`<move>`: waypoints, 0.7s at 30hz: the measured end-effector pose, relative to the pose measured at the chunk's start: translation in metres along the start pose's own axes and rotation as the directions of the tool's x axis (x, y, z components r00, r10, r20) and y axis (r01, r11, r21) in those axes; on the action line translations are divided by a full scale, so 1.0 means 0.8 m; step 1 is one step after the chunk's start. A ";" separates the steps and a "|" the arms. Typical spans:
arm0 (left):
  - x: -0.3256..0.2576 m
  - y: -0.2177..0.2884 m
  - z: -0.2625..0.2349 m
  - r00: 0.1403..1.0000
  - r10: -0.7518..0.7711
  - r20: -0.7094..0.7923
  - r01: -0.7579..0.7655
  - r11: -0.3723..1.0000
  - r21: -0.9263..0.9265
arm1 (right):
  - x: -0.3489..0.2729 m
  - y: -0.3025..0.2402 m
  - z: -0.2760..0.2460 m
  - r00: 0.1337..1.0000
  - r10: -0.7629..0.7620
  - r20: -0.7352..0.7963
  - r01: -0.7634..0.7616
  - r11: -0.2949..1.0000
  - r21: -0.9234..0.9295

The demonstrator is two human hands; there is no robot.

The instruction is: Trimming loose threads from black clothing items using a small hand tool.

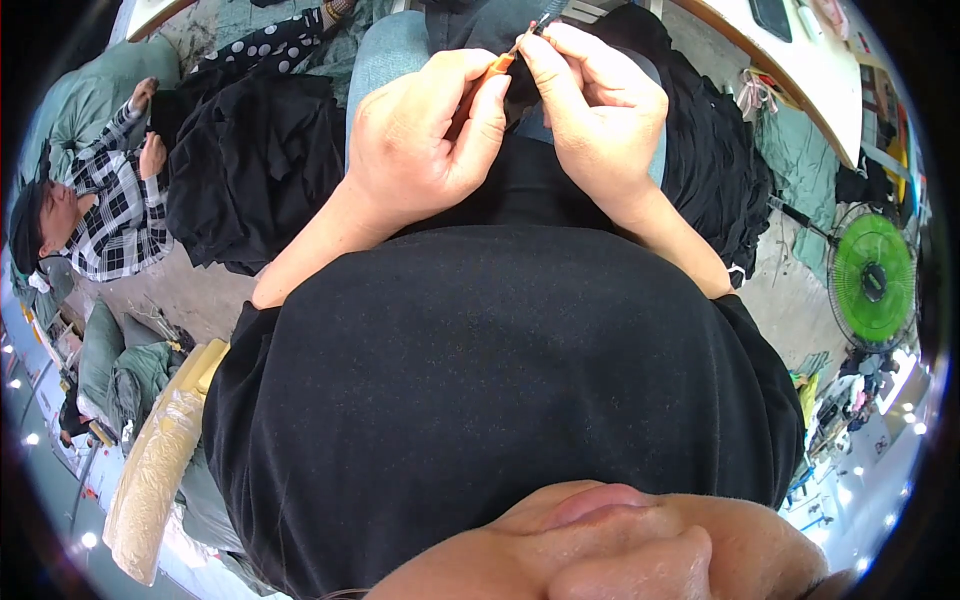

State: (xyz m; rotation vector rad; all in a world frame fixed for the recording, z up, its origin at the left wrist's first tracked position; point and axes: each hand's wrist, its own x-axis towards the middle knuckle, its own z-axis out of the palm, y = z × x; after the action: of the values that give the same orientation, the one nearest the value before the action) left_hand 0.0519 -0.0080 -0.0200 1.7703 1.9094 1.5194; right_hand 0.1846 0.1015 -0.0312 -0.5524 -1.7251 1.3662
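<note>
Both my hands are raised close together over my lap, their fingertips nearly meeting. Between thumb and forefinger, my left hand [425,125] grips a small orange-handled tool [502,64] with a thin tip. Most of the tool's handle is hidden inside the hand. My right hand [605,105] is closed in a pinch at that thin tip. A small dark end [542,20] sticks up past its fingers, and I cannot make out what it belongs to.
Black cloth [255,150] is heaped on my left, with more black cloth [705,160] on my right. A co-worker in a checked shirt [120,210] sits at far left. A white tabletop [790,70] and a green fan [872,282] stand to the right. A wrapped yellowish roll [160,470] leans at lower left.
</note>
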 end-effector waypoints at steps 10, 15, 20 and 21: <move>0.006 -0.008 0.003 0.999 0.047 0.015 -0.048 0.996 0.074 | 0.003 0.002 0.002 1.000 -0.012 -0.005 0.012 1.000 -0.029; 0.014 -0.003 0.000 1.000 0.003 0.022 -0.003 1.000 -0.003 | 0.005 0.002 0.002 0.999 -0.044 0.000 0.044 0.999 -0.029; 0.023 0.002 -0.001 0.999 -0.037 0.013 0.038 0.996 -0.084 | 0.006 0.009 0.000 0.994 -0.112 -0.009 0.111 0.992 -0.055; 0.025 0.004 -0.002 0.999 -0.037 0.012 0.038 0.996 -0.084 | 0.005 0.011 0.000 0.992 -0.128 -0.010 0.126 0.989 -0.079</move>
State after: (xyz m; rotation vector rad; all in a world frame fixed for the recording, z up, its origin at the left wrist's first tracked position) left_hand 0.0467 0.0061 -0.0067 1.6949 1.8342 1.5506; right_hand 0.1807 0.1074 -0.0379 -0.4859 -1.7771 1.2066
